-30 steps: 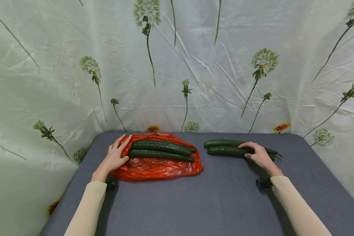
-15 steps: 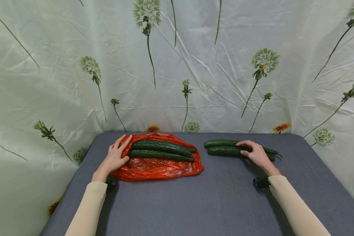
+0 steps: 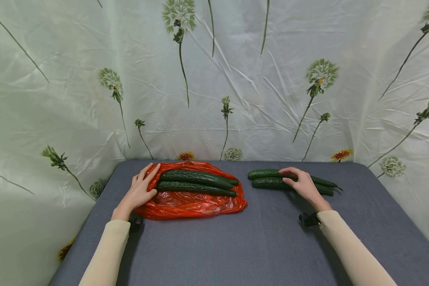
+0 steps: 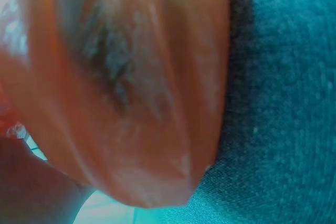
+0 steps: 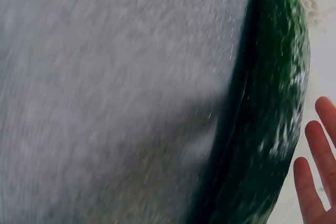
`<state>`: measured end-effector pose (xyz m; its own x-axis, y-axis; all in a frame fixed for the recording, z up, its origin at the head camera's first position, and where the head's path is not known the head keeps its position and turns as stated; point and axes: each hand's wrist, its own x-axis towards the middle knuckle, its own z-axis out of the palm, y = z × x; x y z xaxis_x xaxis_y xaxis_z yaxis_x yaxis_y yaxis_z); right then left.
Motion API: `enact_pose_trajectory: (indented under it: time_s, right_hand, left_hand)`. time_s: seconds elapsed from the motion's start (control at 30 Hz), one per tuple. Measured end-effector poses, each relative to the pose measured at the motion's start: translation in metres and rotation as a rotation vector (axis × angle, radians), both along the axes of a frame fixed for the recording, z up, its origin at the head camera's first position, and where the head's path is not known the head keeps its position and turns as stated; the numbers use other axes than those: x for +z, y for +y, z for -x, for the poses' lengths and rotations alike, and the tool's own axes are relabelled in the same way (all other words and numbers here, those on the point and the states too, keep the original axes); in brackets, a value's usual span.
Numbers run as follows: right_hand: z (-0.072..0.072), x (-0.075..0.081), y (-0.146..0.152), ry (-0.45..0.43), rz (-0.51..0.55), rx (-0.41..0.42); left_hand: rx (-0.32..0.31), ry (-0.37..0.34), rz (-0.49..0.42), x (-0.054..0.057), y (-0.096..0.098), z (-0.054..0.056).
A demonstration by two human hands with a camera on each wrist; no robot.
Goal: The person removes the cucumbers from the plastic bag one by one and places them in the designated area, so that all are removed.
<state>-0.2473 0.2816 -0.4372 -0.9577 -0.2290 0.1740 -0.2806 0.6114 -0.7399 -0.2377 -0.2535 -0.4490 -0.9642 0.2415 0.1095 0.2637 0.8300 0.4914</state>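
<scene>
At the table's left, a red plastic bag (image 3: 200,209) lies with two long dark green cucumbers (image 3: 196,188) showing in its opening. My left hand (image 3: 137,194) rests against the bag's left end, fingers extended and thumb spread. The left wrist view is filled by the bag's thin film (image 4: 142,150), a dark shape showing through it. To the right, two more cucumbers (image 3: 266,182) lie side by side on the cloth. Over their middle is my right hand (image 3: 303,186). In the right wrist view its fingers (image 5: 319,142) look straight and spread beside a cucumber (image 5: 275,103).
A dark grey cloth (image 3: 207,250) covers the table. Behind and around it hangs a pale curtain (image 3: 207,79) printed with dandelions. Bare cloth separates the bag from the right-hand cucumbers. Dark wrist cameras sit under both wrists.
My right hand has slid left along the cucumbers, toward their left ends. The cucumbers, the bag and my left hand have stayed in place.
</scene>
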Motion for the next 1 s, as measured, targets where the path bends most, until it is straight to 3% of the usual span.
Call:
enact_pose_trajectory:
  time_s: [1.0]
  right_hand:
    - [0.014, -0.005, -0.078, -0.023, 0.092, 0.120]
  left_hand:
    - [-0.001, 0.003, -0.011, -0.001, -0.001, -0.001]
